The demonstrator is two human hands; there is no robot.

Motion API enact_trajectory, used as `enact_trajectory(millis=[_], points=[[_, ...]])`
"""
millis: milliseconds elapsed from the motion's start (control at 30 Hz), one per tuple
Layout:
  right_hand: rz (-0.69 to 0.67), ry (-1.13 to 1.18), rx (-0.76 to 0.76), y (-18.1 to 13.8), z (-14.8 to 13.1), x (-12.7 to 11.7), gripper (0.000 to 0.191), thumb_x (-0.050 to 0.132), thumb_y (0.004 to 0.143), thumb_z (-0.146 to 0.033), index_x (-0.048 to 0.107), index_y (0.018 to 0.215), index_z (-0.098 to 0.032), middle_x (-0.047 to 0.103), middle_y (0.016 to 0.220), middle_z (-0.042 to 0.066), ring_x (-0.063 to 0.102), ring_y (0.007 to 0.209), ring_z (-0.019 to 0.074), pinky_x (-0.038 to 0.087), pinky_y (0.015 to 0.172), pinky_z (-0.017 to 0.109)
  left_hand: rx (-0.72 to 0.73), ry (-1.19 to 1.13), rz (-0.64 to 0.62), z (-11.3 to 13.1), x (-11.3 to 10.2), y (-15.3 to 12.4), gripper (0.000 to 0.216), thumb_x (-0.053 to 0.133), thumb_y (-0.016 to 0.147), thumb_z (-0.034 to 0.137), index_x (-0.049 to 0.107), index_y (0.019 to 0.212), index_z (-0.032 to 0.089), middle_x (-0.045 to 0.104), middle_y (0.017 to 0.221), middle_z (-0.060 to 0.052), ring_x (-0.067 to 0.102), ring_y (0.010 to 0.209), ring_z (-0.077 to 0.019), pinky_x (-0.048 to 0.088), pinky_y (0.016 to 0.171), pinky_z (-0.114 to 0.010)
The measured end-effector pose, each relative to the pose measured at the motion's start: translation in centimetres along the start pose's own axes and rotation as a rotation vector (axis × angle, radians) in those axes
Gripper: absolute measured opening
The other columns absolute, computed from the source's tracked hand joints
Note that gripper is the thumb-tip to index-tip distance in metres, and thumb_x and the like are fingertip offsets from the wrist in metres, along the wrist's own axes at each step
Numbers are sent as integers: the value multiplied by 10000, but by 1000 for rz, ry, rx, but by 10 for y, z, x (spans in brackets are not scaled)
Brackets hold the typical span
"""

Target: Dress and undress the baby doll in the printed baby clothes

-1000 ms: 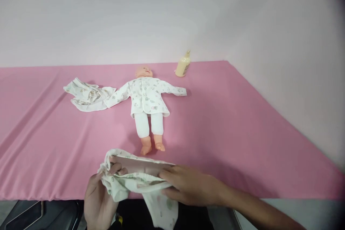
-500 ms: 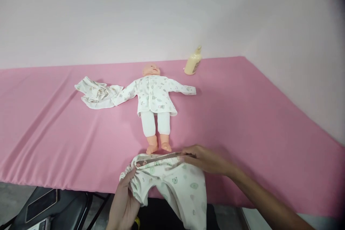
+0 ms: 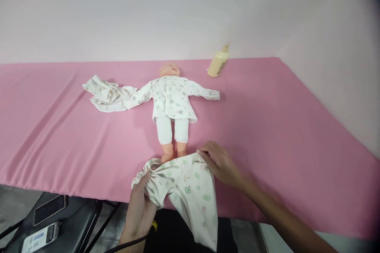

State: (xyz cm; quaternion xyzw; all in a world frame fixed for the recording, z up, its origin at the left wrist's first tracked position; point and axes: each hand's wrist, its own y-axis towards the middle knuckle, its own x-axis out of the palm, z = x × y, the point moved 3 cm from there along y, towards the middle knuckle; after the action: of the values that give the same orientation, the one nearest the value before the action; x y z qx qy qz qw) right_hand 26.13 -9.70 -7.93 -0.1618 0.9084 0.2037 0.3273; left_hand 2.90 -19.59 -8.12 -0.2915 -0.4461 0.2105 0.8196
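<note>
Trousers [image 3: 190, 187], printed, one pair, held by the waistband at the near edge of the pink counter [image 3: 282, 126], with the legs hanging off the edge toward the person. Left hand [image 3: 142, 205] is closed on a bunched fold at the waistband's left end. Right hand [image 3: 221, 164] pinches the right end, fingers curled over the cloth. Doll [image 3: 172, 101], one, lies on its back directly beyond the waistband, its long axis running away from the person: feet nearest, head farthest. Whether the feet touch the band or sit just behind it cannot be told. The right hand lies closer to the feet than the left, which sits lower at the counter's edge. Also present: one crumpled garment [image 3: 107, 97] at the doll's sleeve on the person's left, one cream bottle [image 3: 219, 63] near the head, and one phone [image 3: 49, 209] on a dark chair [image 3: 83, 221] below.
</note>
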Motion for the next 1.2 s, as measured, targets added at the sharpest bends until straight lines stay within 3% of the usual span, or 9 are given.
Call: enact_trajectory(millis=[233,367,500,633,700,800,967,1200], points=[[86,86,149,5,13,7,264,414,1054,-365,485,838,-231,545,786,10,521,714,178,444,696,347,16,-15,25,1,10,-2,475,642,922,140,603,1395,147,682,1334,-142,638,1262,-282,488,1127,-413],[37,25,162,9,7,3,256,432,1051,-348,517,841,-228,592,826,21,562,745,179,469,714,347,-15,-24,32,3,15,-6,506,632,941,185,561,1441,155,668,1357,-145,620,1287,-277,478,1134,-411],[-34,-216,-166,34,-15,1,180,442,1026,-188,604,948,-199,665,997,80,606,945,221,485,867,396,-32,-45,0,2,17,-8,496,616,946,197,565,1440,197,658,1377,-123,611,1299,-273,470,1138,-412],[-343,-454,-557,72,-40,20,317,440,934,-6,662,1082,-177,617,1299,116,527,1231,268,460,981,434,-22,-28,2,1,15,-6,532,610,935,173,542,1462,189,664,1365,-129,626,1278,-277,467,1138,-421],[-447,-495,-677,89,-47,32,287,473,937,-26,680,1056,-186,598,1357,95,482,1314,269,452,1015,433,-18,-33,-19,1,15,-5,548,602,930,162,529,1473,177,665,1361,-134,631,1270,-283,467,1137,-428],[-475,-557,-796,106,-52,48,227,535,957,-96,692,1093,-185,574,1413,93,412,1407,279,406,1100,457,-11,-46,-39,0,15,-3,555,593,931,155,520,1481,173,673,1351,-133,636,1263,-291,465,1137,-438],[-545,-595,-916,111,-50,63,157,580,986,-217,719,920,-183,703,1084,70,499,1320,255,395,1111,434,-11,-42,-80,1,14,-2,534,584,948,175,529,1479,180,691,1327,-121,646,1249,-288,458,1143,-436],[-564,-547,-897,115,-53,50,175,571,922,-73,704,931,-186,686,1039,58,508,1255,239,388,1062,417,-32,-94,-81,1,9,-4,420,579,960,145,634,1375,159,724,1270,-111,660,1230,-274,444,1157,-406]])
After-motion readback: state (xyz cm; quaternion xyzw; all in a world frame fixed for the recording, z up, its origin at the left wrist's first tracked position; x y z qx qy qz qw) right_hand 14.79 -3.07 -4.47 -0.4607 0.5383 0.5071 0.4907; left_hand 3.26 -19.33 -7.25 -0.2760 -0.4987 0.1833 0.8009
